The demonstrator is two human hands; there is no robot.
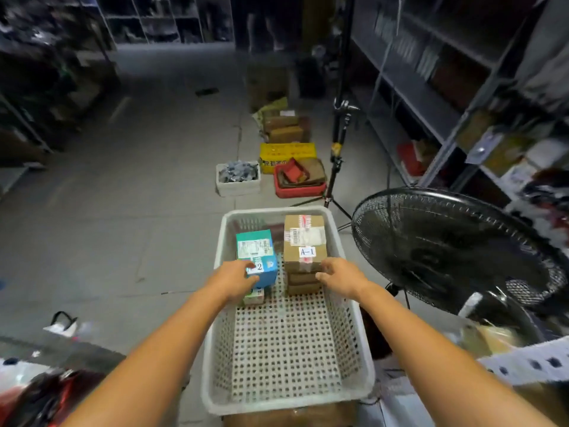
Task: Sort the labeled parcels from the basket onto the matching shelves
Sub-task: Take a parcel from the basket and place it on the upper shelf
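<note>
**Both hands in the basket, two parcels within reach**

Your left hand (235, 280) is wrapped around the near corner of the blue box (257, 257), fingers curled over its white label (only a "2" shows past them), while the box stands tilted at the basket's far left on top of a smaller parcel (254, 296). Your right hand (337, 275) is half open, its fingertips touching the near edge of the brown box (304, 241) marked "A-1"; whether it grips yet, you cannot tell. That box tops a stack of flatter brown parcels (303, 283) at the far right of the white basket (354, 303), whose near half shows bare perforated floor. Just right of the basket stands a black fan (455, 251). Beyond, on the concrete floor (123, 195), sit a white bin (237, 179), a red tray (299, 180) and a yellow crate (288, 154), with grey shelves (431, 97) along the right.
</note>
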